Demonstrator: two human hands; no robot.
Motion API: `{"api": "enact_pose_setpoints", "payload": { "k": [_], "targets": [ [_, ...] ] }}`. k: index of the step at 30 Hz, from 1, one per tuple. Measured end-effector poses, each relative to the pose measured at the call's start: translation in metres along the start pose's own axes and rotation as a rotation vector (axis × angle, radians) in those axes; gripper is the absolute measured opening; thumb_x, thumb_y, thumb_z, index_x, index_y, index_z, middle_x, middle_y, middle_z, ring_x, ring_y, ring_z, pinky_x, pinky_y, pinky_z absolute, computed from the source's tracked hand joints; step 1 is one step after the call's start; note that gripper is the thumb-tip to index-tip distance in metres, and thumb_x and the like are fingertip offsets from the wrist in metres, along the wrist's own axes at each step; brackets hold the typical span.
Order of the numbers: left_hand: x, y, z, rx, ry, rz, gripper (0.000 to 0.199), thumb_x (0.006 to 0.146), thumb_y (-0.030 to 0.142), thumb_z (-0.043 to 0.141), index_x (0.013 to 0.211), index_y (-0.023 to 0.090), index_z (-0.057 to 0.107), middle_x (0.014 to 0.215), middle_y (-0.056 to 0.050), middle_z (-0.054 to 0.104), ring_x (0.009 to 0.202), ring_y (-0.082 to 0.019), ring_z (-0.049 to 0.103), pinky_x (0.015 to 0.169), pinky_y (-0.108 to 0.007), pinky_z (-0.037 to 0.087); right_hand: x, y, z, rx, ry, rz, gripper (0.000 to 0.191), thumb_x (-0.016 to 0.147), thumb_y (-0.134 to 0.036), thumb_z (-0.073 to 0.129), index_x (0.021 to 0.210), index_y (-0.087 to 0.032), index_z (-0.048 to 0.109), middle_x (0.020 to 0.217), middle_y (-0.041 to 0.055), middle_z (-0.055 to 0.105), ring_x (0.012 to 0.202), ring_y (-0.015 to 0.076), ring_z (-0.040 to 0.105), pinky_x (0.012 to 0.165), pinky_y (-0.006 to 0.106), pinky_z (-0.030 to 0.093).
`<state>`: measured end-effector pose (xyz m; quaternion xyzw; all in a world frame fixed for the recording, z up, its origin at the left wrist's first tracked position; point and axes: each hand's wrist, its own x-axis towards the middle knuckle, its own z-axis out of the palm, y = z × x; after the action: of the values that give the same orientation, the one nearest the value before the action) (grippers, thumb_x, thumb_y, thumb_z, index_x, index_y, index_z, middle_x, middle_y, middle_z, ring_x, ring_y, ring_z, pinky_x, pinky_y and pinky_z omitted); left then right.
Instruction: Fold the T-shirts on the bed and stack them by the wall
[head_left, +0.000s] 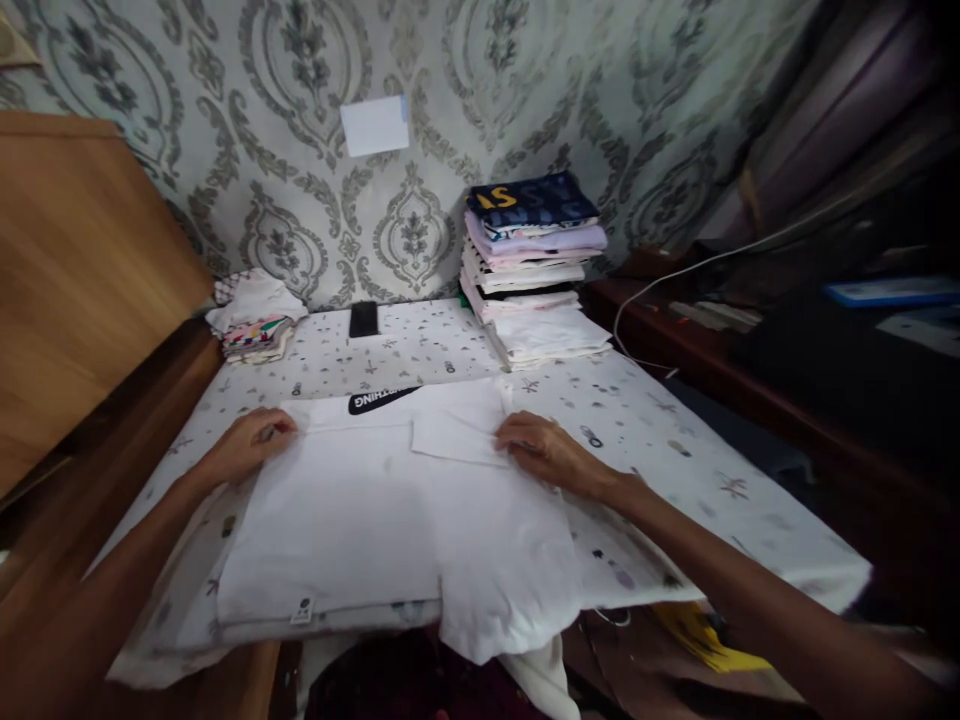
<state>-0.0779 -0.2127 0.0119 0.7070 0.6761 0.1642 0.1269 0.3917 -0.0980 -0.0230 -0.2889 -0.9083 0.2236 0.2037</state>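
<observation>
A white T-shirt (345, 510), partly folded, lies across the near part of the patterned sheet. Black lettering shows at its far edge, and a small tag hangs at its near left corner. One sleeve lies folded over on the right half, while loose cloth droops past the near edge. My left hand (251, 440) pinches the shirt's far left corner between closed fingers. At the far right, my right hand (544, 450) has its fingers closed on the shirt's edge beside the folded sleeve.
A tall stack of folded clothes (532, 270) stands at the back by the wall. At the back left are a smaller clothes pile (259, 315) and a dark phone (364, 319). A wooden panel (90, 270) rises on the left; a white cable (697, 260) runs along the right.
</observation>
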Motion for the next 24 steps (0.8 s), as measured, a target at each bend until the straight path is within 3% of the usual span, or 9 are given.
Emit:
{"api": "enact_pose_setpoints", "payload": {
  "k": [3,6,9,12,15,19,21,24],
  "targets": [
    [0.009,-0.013,-0.004,-0.208,0.144,-0.165,0.044,0.082,0.058,0.045,0.090,0.019,0.063,0.091,-0.005,0.070,0.089,-0.022,0.063,0.081,-0.030,0.049,0.008,0.001,-0.009,0.085,-0.032,0.086,0.029,0.085,-0.017,0.048,0.098,-0.023,0.072,0.105,0.0072,0.072,0.095,0.0241,0.067,0.084,0.037,0.054],
    [0.029,-0.027,-0.004,-0.149,0.257,-0.315,0.044,0.077,0.057,0.045,0.087,0.019,0.062,0.086,-0.005,0.069,0.085,-0.022,0.062,0.076,-0.030,0.049,0.031,0.008,-0.012,0.050,0.059,0.190,0.032,0.091,-0.026,0.045,0.108,-0.023,0.072,0.109,0.0078,0.071,0.099,0.0261,0.066,0.086,0.039,0.054],
    [0.051,-0.032,0.000,-0.066,0.189,-0.383,0.035,0.067,0.051,0.053,0.078,0.019,0.063,0.077,-0.005,0.067,0.078,-0.023,0.061,0.069,-0.031,0.046,0.062,0.020,-0.004,-0.160,0.158,0.309,0.037,0.094,-0.028,0.044,0.123,-0.019,0.065,0.125,0.0131,0.065,0.115,0.0295,0.060,0.096,0.043,0.049],
    [0.064,-0.030,0.004,-0.053,0.100,-0.354,0.026,0.058,0.044,0.060,0.069,0.021,0.060,0.068,-0.002,0.062,0.070,-0.022,0.058,0.061,-0.029,0.042,0.086,0.034,0.005,-0.375,0.141,0.493,0.039,0.090,-0.031,0.052,0.123,-0.014,0.063,0.128,0.0199,0.061,0.119,0.0340,0.056,0.095,0.045,0.048],
    [0.065,-0.026,0.007,-0.058,0.037,-0.320,0.022,0.055,0.040,0.058,0.066,0.022,0.057,0.061,0.002,0.055,0.065,-0.019,0.053,0.057,-0.028,0.037,0.096,0.044,0.005,-0.398,0.113,0.592,0.034,0.084,-0.039,0.061,0.108,-0.016,0.068,0.116,0.0162,0.065,0.108,0.0314,0.059,0.085,0.038,0.049],
    [0.058,-0.017,0.007,-0.210,0.109,-0.279,0.026,0.058,0.045,0.056,0.069,0.022,0.051,0.060,0.005,0.046,0.063,-0.016,0.045,0.055,-0.026,0.033,0.098,0.055,-0.008,-0.197,0.045,0.654,0.019,0.073,-0.038,0.067,0.077,-0.020,0.063,0.081,0.0041,0.066,0.075,0.0201,0.059,0.062,0.028,0.043],
    [0.056,-0.014,0.004,-0.324,0.185,-0.292,0.029,0.060,0.048,0.057,0.069,0.023,0.046,0.060,0.006,0.042,0.061,-0.014,0.041,0.054,-0.025,0.031,0.099,0.059,-0.015,-0.075,0.085,0.587,0.019,0.069,-0.036,0.068,0.071,-0.020,0.058,0.070,-0.0006,0.060,0.067,0.0163,0.054,0.058,0.026,0.039],
    [0.059,-0.014,-0.006,-0.411,0.276,-0.334,0.034,0.061,0.050,0.060,0.072,0.023,0.042,0.059,0.007,0.037,0.056,-0.013,0.036,0.051,-0.024,0.028,0.109,0.064,-0.023,0.082,0.249,0.491,0.024,0.067,-0.039,0.069,0.072,-0.020,0.056,0.064,-0.0039,0.053,0.063,0.0140,0.049,0.056,0.025,0.036]
  ]
}}
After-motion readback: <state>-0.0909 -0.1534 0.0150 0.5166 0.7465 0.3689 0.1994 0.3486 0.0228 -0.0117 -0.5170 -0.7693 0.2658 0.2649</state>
